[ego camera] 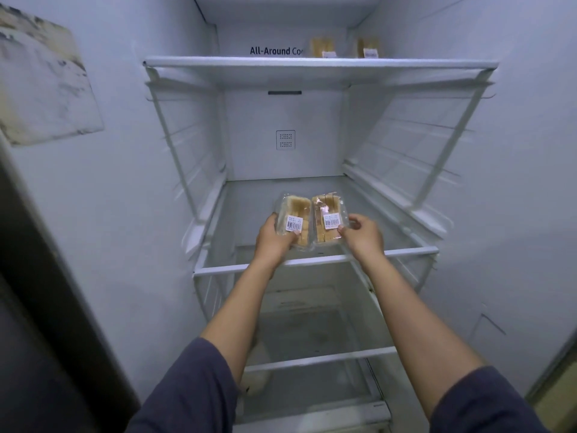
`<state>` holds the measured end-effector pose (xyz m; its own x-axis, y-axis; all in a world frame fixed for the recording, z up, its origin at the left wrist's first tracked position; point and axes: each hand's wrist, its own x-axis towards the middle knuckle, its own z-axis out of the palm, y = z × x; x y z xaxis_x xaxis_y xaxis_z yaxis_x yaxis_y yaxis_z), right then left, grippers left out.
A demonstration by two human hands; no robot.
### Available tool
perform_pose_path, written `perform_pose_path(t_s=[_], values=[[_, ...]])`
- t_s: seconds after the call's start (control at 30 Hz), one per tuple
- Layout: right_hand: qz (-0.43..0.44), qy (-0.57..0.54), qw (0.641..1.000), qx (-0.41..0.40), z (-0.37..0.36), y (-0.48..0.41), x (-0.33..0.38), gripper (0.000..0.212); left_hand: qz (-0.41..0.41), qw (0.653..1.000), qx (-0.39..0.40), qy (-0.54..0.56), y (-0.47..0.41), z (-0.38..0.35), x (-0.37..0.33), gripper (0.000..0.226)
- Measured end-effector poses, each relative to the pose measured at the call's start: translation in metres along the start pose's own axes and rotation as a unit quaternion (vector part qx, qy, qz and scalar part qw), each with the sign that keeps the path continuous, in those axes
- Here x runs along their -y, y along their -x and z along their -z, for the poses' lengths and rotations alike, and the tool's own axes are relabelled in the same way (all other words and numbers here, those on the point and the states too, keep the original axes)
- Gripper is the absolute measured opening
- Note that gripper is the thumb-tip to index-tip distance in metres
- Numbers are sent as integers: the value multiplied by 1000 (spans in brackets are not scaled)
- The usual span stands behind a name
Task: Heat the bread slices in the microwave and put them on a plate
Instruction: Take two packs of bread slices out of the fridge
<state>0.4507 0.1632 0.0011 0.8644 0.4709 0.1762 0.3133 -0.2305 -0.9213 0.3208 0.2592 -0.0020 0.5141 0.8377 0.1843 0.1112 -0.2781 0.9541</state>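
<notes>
Two clear plastic packs of bread slices sit side by side on the middle glass shelf (249, 207) of an open fridge. My left hand (274, 237) grips the left bread pack (293, 214) at its near corner. My right hand (362, 234) pinches the right bread pack (326, 210) at its near right edge. Each pack carries a white barcode label. Both of my forearms reach in over the shelf's white front rail.
Two more bread packs (321, 47) (368, 47) stand at the back of the top shelf (312, 68). Below are further glass shelves (318, 357) and white side rails. The fridge door (46, 182) stands open at the left.
</notes>
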Motion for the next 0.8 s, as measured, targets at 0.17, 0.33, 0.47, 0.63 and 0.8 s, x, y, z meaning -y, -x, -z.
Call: perform_pose_path(t_s=[0.17,0.33,0.47,0.63,0.8], values=[[-97,-156,983,14,-2,7,1,37,22,998,18,58,9,1,1,45],[-128,-276,951,52,4,18,5,43,71,988,33,134,21,8,-6,49],[-148,-337,925,92,17,36,7,51,87,976,43,197,35,16,-10,56],[-152,-388,903,106,38,87,6,50,103,948,45,296,79,24,-9,66],[-116,-427,891,104,66,167,5,52,74,941,81,319,148,39,-15,67]])
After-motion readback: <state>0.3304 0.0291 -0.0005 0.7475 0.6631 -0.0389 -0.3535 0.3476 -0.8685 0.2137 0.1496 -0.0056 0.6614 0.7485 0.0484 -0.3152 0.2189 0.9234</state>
